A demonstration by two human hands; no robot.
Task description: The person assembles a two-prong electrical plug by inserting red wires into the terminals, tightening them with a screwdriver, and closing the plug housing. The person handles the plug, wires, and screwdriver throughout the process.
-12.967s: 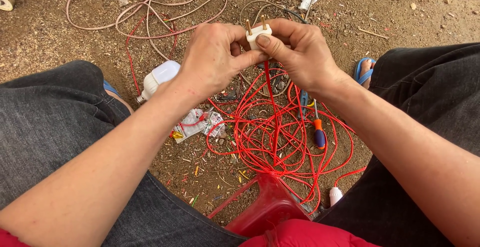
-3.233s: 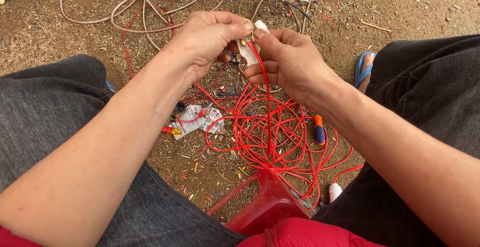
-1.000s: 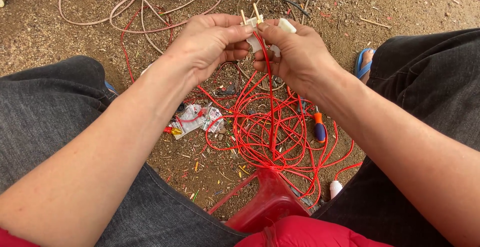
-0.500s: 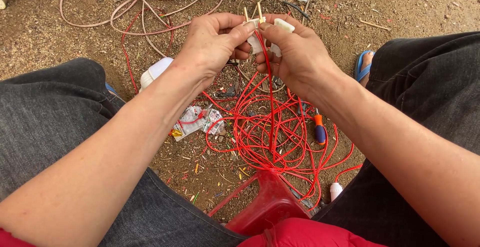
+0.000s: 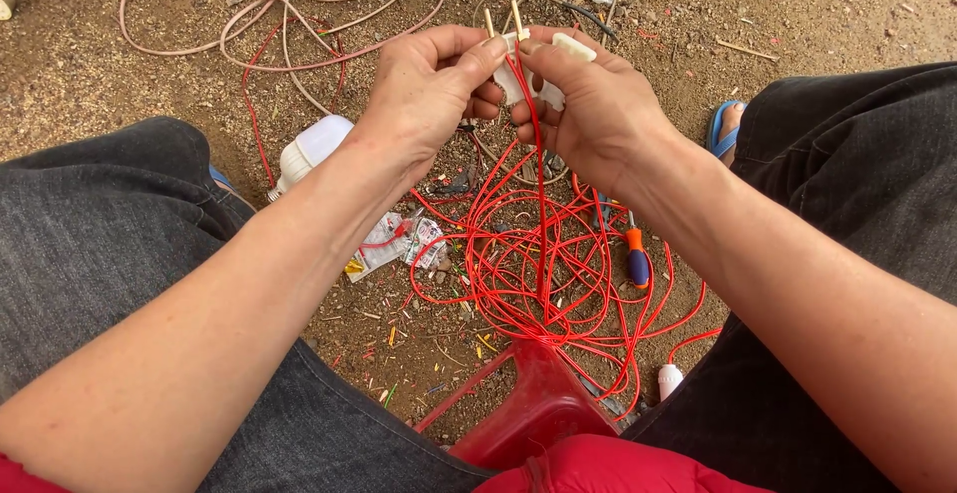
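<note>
Underfoot, bare brown dirt ground (image 5: pixel 120 74) carries a loose pale pink cable (image 5: pixel 289 14), a tangled coil of thin red wire (image 5: pixel 538 274), a white light bulb (image 5: pixel 309 149), a torn paper wrapper (image 5: pixel 394 244) and an orange-and-blue screwdriver (image 5: pixel 635 259). Above the coil, the left hand (image 5: pixel 424 94) and right hand (image 5: pixel 588 104) meet, fingers (image 5: pixel 469 54) pinched together on a small white plastic plug (image 5: pixel 523 69) with two brass pins pointing up. One red strand runs from the plug down to the coil.
</note>
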